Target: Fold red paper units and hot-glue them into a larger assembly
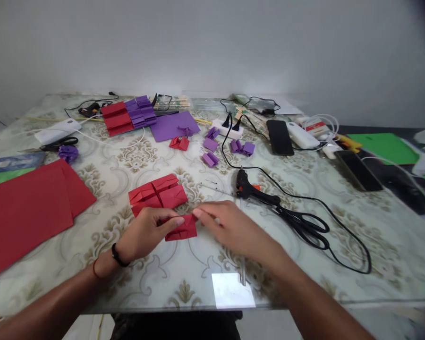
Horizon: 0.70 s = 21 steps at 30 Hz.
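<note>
A small folded piece of red paper (182,230) is held just above the patterned table. My left hand (149,232) pinches its upper left part between thumb and fingers. My right hand (224,222) has its thumb and forefinger closed at the paper's upper right corner. Just behind my left hand lies a larger creased red paper (159,193), its flaps folded toward the centre. To the right of my right hand are a black glue gun (250,186) and black-handled scissors (304,226), partly overlapping.
Folded purple paper pieces (210,159) and a small red one (179,143) lie farther back. Red sheets (28,203) cover the left side. A white power strip (228,128), phones (279,137) and cables stand toward the back and right. The glue gun's cord loops across the right side.
</note>
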Motion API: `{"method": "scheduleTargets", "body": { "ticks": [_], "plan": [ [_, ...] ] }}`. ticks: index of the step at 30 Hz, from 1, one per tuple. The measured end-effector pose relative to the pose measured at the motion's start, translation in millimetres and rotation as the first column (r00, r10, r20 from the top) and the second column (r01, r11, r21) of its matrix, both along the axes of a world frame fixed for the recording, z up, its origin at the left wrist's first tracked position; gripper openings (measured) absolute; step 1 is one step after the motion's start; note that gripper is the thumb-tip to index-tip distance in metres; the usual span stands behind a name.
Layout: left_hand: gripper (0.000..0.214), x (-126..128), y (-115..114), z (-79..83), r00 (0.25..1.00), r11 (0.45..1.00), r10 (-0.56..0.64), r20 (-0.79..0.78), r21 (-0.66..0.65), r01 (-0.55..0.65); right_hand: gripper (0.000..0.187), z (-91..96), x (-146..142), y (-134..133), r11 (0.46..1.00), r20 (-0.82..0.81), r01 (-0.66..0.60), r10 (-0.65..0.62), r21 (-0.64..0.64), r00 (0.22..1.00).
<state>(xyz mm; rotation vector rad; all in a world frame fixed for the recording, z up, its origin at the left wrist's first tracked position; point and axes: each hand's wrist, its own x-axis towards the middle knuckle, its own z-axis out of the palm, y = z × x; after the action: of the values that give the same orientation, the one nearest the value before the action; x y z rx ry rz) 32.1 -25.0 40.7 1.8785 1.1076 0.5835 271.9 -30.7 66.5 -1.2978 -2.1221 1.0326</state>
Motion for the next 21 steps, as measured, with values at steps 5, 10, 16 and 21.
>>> {"method": "scheduleTargets", "body": {
  "ticks": [5,10,16,21],
  "plan": [
    [0.038,-4,-5,-4.0,0.998,0.985,0.015,-0.059,0.171,-0.005,0.032,-24.5,90,16,0.827,0.386,0.273,-0.488,0.492,0.783],
    [0.032,-5,-10,-13.0,0.957,0.861,-0.110,-0.270,0.456,0.227,0.046,-62.7,147,24,0.845,0.480,0.319,-0.512,0.429,0.712],
    [0.024,-5,-10,-25.7,0.927,0.797,-0.179,-0.330,0.504,0.334,0.044,-62.8,140,31,0.854,0.456,0.341,-0.503,0.392,0.735],
    [0.011,-4,-10,-23.5,0.947,0.818,-0.200,-0.251,0.489,0.302,0.035,-43.0,136,25,0.790,0.357,0.463,-0.601,0.402,0.716]
  ]
}}
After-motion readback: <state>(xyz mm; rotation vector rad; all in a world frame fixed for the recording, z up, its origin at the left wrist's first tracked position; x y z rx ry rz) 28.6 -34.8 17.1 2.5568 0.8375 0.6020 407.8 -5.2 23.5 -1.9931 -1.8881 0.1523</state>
